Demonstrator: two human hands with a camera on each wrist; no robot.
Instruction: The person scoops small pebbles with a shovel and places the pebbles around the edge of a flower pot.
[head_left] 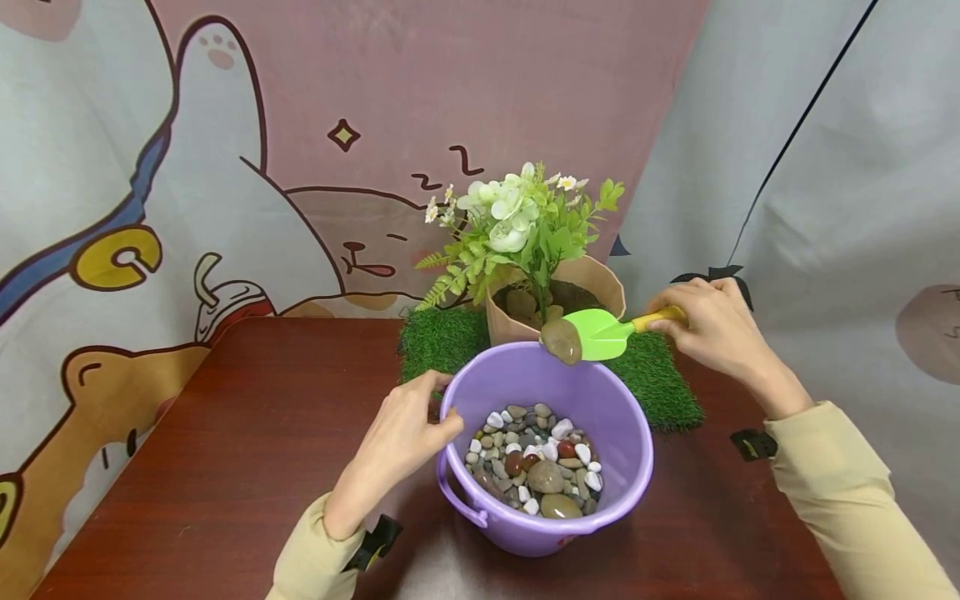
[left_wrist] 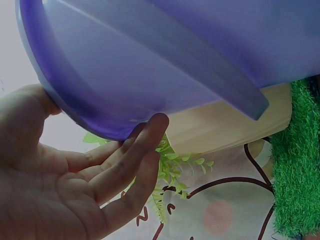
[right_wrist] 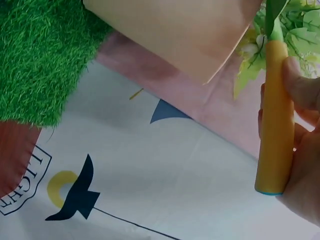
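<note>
Head view: the right hand (head_left: 705,321) has its fingers clamped on the yellow grip of a lime-green plastic scoop (head_left: 603,335). A big smooth brown stone (head_left: 561,342) overhangs the blade's tip, by the far rim of a round purple plastic bucket (head_left: 627,442) part-filled w/ mixed pebbles (head_left: 536,462), nearer the dark-red wooden worktop's (head_left: 300,400) R edge than its L. Main risk: a bit more tilt & the stone slides off, b/c so little blade is under it; it might hit the rim or the green fake-grass mat (head_left: 663,387) at the far edge. Stone's exact height is hard to judge; worktop's near edge is cut off.

L wrist view: the left hand's (head_left: 401,433) thumb & fingers pinch the rim (lightly, I'd guess), so a knock could shift the bucket. Pebbles hidden.

R wrist view: fingers curled round the grip; blade mostly cut off, stone n/a.
</note>
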